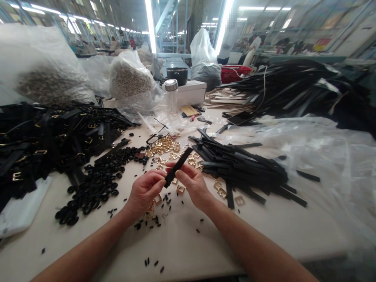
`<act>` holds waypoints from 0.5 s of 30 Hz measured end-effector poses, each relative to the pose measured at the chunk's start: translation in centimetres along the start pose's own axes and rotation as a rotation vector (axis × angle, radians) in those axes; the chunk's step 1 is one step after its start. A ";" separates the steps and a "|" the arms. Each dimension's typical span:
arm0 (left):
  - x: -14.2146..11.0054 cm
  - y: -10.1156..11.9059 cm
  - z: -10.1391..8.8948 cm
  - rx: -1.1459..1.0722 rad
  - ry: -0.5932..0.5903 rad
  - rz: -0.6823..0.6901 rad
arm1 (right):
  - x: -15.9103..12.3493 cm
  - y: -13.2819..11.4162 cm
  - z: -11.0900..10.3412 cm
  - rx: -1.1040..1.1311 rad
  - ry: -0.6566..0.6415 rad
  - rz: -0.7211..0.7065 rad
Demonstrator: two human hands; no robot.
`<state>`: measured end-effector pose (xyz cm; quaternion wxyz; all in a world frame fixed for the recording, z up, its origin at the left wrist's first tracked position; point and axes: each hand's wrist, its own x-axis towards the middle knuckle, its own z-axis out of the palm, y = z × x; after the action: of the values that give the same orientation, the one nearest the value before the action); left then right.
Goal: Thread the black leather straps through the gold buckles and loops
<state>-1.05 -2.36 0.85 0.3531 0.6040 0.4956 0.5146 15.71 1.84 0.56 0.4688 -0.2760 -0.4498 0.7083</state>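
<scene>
A short black strap (179, 166) is held at a slant above the middle of the table. My right hand (192, 184) pinches it partway along with the thumb on top. At its lower end, my left hand (147, 188) has thumb and fingers closed on it. Whether a small part is also between those fingers is hidden. Just beyond the hands lies a heap of gold buckles (164, 145), with loose ones spread below. Small black pieces (155, 223) are scattered on the pale table near my wrists. To the right is a pile of black straps (241, 166).
Black rings (96, 184) lie heaped on the left, before a mound of buckled black straps (58, 137). A glass bottle (172, 100), eyeglasses (155, 138) and a white box (189, 94) stand or lie farther back. Plastic sheeting (323, 152) covers the right side.
</scene>
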 end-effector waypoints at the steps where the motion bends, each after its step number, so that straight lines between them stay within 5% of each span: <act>1: 0.0 0.0 0.0 0.013 -0.004 0.014 | -0.1 0.0 0.1 -0.027 0.020 -0.018; 15: 0.1 -0.5 0.5 -0.127 0.076 -0.106 | -0.5 1.8 0.4 -0.189 -0.085 -0.099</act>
<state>-0.71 -2.15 0.32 0.3984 0.5334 0.5062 0.5482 14.85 0.98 -0.92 0.4555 -0.2659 -0.5473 0.6498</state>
